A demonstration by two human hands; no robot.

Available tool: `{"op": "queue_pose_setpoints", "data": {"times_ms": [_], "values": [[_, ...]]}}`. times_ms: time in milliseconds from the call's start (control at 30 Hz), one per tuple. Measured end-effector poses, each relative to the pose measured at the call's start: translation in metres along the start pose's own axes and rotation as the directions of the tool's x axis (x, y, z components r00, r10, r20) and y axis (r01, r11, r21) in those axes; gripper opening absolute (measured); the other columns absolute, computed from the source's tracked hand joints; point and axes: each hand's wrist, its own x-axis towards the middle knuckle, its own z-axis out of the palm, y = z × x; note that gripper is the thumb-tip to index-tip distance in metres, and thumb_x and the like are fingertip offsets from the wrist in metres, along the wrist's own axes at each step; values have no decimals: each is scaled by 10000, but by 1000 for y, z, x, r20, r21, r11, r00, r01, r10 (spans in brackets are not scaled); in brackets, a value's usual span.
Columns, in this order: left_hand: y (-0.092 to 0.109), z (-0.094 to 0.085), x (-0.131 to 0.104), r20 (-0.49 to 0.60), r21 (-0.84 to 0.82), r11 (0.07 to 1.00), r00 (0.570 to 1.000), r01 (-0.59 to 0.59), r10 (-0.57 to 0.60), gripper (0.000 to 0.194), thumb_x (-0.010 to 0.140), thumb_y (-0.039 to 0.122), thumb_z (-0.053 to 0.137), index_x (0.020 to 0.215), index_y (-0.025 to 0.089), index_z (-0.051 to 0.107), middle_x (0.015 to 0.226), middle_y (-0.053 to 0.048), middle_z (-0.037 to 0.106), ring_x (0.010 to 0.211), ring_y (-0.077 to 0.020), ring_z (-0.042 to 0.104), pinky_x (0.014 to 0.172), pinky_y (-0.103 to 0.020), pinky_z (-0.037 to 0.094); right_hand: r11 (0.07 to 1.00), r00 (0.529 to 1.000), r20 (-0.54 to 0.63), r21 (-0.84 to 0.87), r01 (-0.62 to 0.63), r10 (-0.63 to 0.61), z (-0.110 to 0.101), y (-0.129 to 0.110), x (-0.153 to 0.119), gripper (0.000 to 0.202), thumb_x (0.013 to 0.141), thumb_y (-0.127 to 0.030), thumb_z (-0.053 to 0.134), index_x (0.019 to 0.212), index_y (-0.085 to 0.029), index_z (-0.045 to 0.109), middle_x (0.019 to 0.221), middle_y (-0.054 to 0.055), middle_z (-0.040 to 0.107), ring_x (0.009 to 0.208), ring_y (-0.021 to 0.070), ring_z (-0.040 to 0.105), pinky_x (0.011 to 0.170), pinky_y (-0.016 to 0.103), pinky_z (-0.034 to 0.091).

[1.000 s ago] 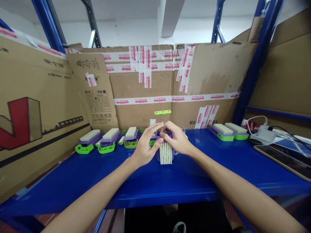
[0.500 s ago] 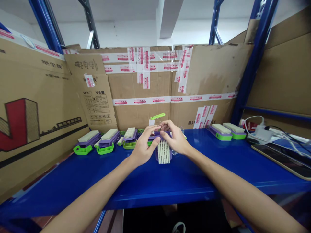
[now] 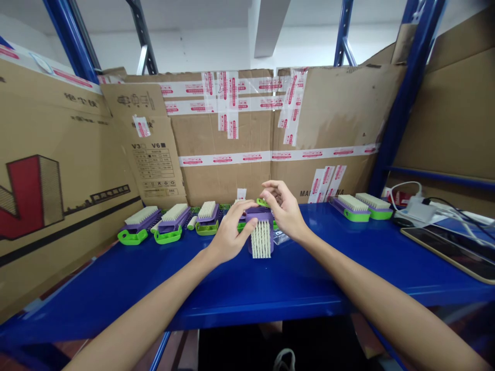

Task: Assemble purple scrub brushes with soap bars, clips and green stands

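Blue surface (image 3: 247, 288), cardboard (image 3: 220, 134) behind, blue posts (image 3: 408, 100), white wall (image 3: 201, 51). Left panel (image 3: 154, 178) reads "V3", "V6", V6 square filled; left box (image 3: 85, 159) has a big red letter-like graphic, Chinese print. Right back: "MA" and "NA", tape (image 3: 327, 183) between. Brush (image 3: 261, 241) front centre, bristles toward viewer, green strip (image 3: 262, 202) at top. Left hand (image 3: 231, 229) curved round brush's left side, right hand (image 3: 286, 211) half-curled, thumb by strip; can't tell if either grips.
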Motion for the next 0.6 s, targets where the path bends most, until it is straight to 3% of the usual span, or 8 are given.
{"op": "queue_pose_setpoints", "data": {"times_ms": [167,333,500,600], "values": [[-1,1,0,-13,-18,1000,1000,19,-20,312,1106,348,555,1401,252,587,1433,-120,648,1356,-277,603,1128,-474,506,994,994,93,-82,73,-65,-1,-6,0,187,1057,-415,636,1088,-236,685,1044,50,741,925,203,690,894,395,557],[-2,1,3,-60,-79,996,997,41,-46,263,1119,370,533,1305,222,645,1322,-113,685,1262,-253,644,1079,-435,526,946,957,215,-215,243,-196,-6,-12,0,185,1073,-296,565,1068,-257,746,1069,52,777,1036,241,684,971,458,502],[-6,-2,6,-107,-194,967,977,164,-187,305,1122,450,515,1134,214,708,1194,-88,746,1118,-241,704,989,-395,559,919,915,344,-250,305,-211,-10,-10,2,354,949,-131,491,1157,-280,736,1148,44,775,1079,260,668,996,495,495],[-11,-2,5,-93,-277,930,957,242,-276,311,1094,495,566,1158,223,705,1142,-70,761,1017,-222,724,914,-365,581,924,929,325,-271,269,-175,-10,-6,2,402,930,-114,457,1213,-264,700,1183,71,737,1122,267,656,1015,507,509]]}}
